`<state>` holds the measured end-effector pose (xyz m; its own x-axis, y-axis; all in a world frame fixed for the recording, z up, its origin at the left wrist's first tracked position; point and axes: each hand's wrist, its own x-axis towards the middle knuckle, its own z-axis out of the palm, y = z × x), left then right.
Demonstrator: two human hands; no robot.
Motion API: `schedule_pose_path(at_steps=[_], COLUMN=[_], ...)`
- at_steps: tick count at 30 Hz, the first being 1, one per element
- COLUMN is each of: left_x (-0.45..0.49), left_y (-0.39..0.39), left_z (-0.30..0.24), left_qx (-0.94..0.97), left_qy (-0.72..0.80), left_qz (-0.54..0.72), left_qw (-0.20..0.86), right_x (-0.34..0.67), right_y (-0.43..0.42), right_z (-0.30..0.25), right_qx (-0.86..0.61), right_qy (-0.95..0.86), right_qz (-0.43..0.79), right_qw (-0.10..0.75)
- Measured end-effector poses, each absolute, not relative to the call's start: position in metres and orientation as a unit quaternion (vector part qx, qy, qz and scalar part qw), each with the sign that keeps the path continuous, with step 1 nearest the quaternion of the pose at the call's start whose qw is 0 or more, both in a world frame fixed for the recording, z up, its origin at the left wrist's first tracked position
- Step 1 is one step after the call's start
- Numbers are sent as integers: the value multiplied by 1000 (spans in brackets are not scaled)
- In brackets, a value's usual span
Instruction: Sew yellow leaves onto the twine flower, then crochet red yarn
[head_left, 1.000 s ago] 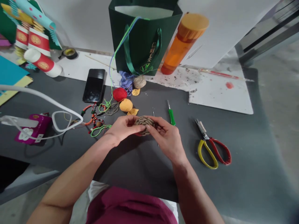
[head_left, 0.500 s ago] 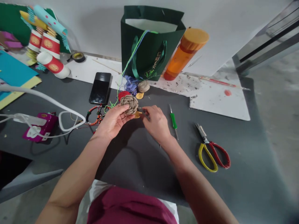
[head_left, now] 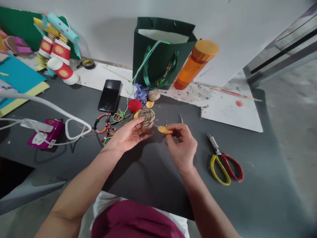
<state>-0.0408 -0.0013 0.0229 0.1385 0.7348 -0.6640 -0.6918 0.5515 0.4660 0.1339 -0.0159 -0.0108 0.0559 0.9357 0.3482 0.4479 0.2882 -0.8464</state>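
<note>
My left hand [head_left: 128, 135] pinches a brown coiled cord rosette [head_left: 146, 117] between thumb and fingers, above the grey table. To its right, my right hand [head_left: 182, 142] is closed on a small flat yellow piece [head_left: 164, 130] at the fingertips. A thin strand seems to run from the rosette toward the yellow piece. A slim metal tip shows by the right fingers; whether they hold it I cannot tell. Behind that hand, the metal end of a hook tool [head_left: 181, 118] sticks out, its green handle hidden. A red ball of yarn [head_left: 135, 105] lies behind the rosette.
Scissors [head_left: 220, 162] lie to the right. At the back stand a green paper bag [head_left: 158, 59] and an orange bottle [head_left: 193, 66]. On the left are a phone [head_left: 109, 96], beaded cords [head_left: 101, 122], a purple power block [head_left: 47, 132] and looping white cables.
My right hand has moved right, away from the rosette, drawing the yellow piece out from beside it. It now covers the green handle. The left hand still holds the rosette.
</note>
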Motion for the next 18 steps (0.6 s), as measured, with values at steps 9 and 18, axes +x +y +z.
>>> schedule_pose_path(at_steps=[9, 18], left_x=[-34, -29], left_y=[-4, -3], left_z=[22, 19], left_qx=[11, 1], left_qy=[455, 476], left_qz=[431, 467], left_qw=[779, 745], right_x=[126, 124], right_y=[-12, -15], right_z=[-24, -21], right_qx=[-475, -474], right_qy=[-732, -741], right_qz=[25, 69], right_qw=[487, 471])
